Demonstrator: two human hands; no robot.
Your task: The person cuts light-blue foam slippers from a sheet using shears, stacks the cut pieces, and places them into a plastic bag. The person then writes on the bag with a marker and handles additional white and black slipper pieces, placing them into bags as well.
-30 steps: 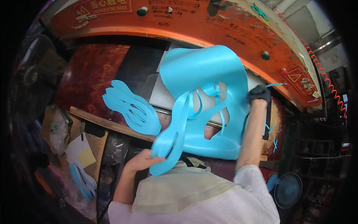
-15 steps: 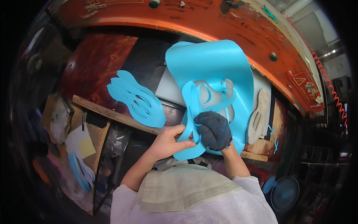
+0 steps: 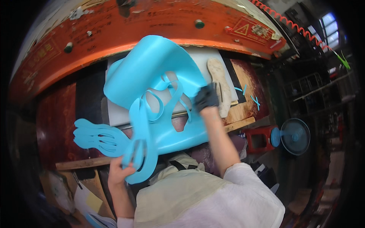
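Observation:
My bare left hand [image 3: 118, 173] pinches the lower end of a blue sole-shaped piece with slots [image 3: 149, 161], between thumb and fingers. A large soft blue sheet [image 3: 152, 68] with cut-out holes and loose strips lies curled over the bench. In a dark knitted glove, my right hand [image 3: 207, 98] is at the sheet's right edge, its fingers smeared by motion. Beside it rests a beige sole-shaped form [image 3: 220, 85] with slots. Several blue slotted sole pieces [image 3: 100, 136] lie stacked left of my left hand.
An orange machine beam [image 3: 159, 26] with green buttons spans the back. Under the sheet is a white board [image 3: 197, 57]. A wooden strip [image 3: 85, 163] edges the bench in front. Blue scraps [image 3: 255, 102] lie at the right, above a red stool [image 3: 260, 138] and a round fan-like object [image 3: 295, 136].
My hands have moved apart: the left draws the sole piece toward the lower left, and the right has gone right toward the beige form. The whole view has turned.

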